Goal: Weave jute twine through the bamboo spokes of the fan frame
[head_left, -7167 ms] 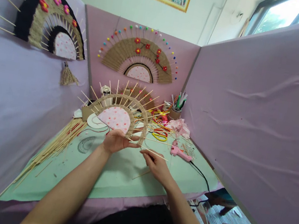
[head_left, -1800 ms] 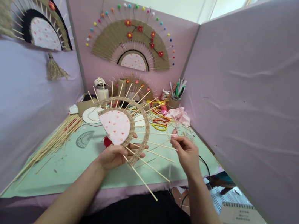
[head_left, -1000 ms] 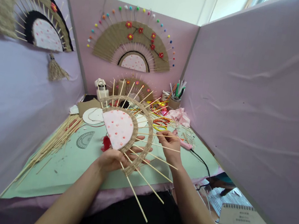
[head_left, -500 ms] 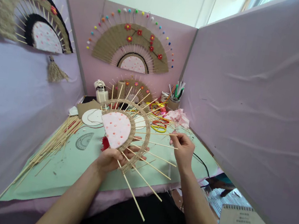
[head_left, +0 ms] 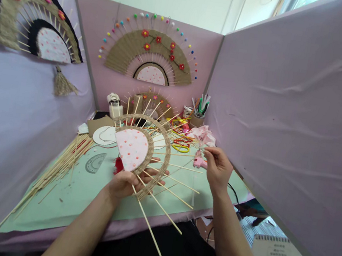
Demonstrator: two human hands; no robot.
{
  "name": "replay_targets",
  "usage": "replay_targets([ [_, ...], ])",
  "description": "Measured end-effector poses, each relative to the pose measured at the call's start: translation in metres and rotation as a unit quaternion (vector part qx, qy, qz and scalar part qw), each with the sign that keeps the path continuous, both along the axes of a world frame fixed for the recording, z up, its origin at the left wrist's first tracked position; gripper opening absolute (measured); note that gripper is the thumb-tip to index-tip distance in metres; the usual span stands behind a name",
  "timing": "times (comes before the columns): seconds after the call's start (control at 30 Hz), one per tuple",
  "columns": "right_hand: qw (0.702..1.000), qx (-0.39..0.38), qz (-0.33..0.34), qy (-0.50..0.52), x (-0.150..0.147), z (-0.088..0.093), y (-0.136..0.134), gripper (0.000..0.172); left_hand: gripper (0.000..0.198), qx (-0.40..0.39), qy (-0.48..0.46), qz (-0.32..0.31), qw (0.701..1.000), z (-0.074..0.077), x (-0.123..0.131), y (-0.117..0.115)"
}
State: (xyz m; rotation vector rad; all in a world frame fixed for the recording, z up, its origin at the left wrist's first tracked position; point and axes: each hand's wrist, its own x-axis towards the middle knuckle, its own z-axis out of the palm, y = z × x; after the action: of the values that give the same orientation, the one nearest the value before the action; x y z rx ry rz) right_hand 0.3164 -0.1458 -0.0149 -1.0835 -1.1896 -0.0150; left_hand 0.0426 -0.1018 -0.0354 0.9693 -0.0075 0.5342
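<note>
My left hand point(head_left: 124, 183) grips a half-round fan frame point(head_left: 132, 150) by its lower edge, thumb in front and fingers behind. The frame has a pink dotted half-disc, a woven twine band around it, an outer twine ring and thin wooden sticks fanning outward. To the right of the stick tips, my right hand point(head_left: 219, 171) is raised in a pinch, clear of the frame. What sits between its fingertips, if anything, is too small to make out. A pink glue gun point(head_left: 199, 162) lies on the table just left of that hand.
Loose wooden sticks point(head_left: 52, 173) and a protractor point(head_left: 95, 162) lie at left. Yellow-handled scissors point(head_left: 181, 147), pink crumpled paper point(head_left: 202, 134) and a tool cup point(head_left: 197, 120) are farther back. Finished fans point(head_left: 117, 55) hang on the partitions. A black cable point(head_left: 235, 193) runs at right.
My right hand has moved right and slightly up, away from the stick tip it was at. The glue gun now shows more. My left hand keeps its hold on the fan frame.
</note>
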Motion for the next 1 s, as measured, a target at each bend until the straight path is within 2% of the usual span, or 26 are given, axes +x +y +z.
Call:
replay_targets([
  [0.17, 0.998, -0.05, 0.001, 0.036, -0.012, 0.002, 0.007, 0.02, 0.077, 0.005, 0.008, -0.019, 1.0, 0.001, -0.003, -0.001],
  [0.33, 0.992, -0.11, 0.055, 0.031, -0.025, 0.004, 0.024, 0.024, 0.082, 0.0, 0.021, -0.03, 0.999, -0.001, -0.005, -0.001],
  [0.57, 0.983, -0.134, 0.124, 0.028, -0.039, 0.015, 0.054, 0.023, 0.078, -0.001, 0.011, -0.049, 0.999, 0.0, -0.006, -0.003],
  [0.7, 0.978, -0.142, 0.151, -0.013, -0.041, 0.021, 0.063, 0.023, 0.073, 0.001, 0.008, -0.046, 0.999, 0.002, -0.015, -0.004],
  [0.83, 0.967, -0.161, 0.187, -0.06, -0.043, 0.024, 0.069, 0.024, 0.073, 0.024, 0.018, -0.014, 0.999, 0.002, -0.036, -0.001],
  [1.0, 0.961, -0.141, 0.215, -0.1, -0.048, 0.022, 0.078, 0.023, 0.065, 0.031, 0.017, 0.093, 0.995, -0.002, -0.067, 0.001],
])
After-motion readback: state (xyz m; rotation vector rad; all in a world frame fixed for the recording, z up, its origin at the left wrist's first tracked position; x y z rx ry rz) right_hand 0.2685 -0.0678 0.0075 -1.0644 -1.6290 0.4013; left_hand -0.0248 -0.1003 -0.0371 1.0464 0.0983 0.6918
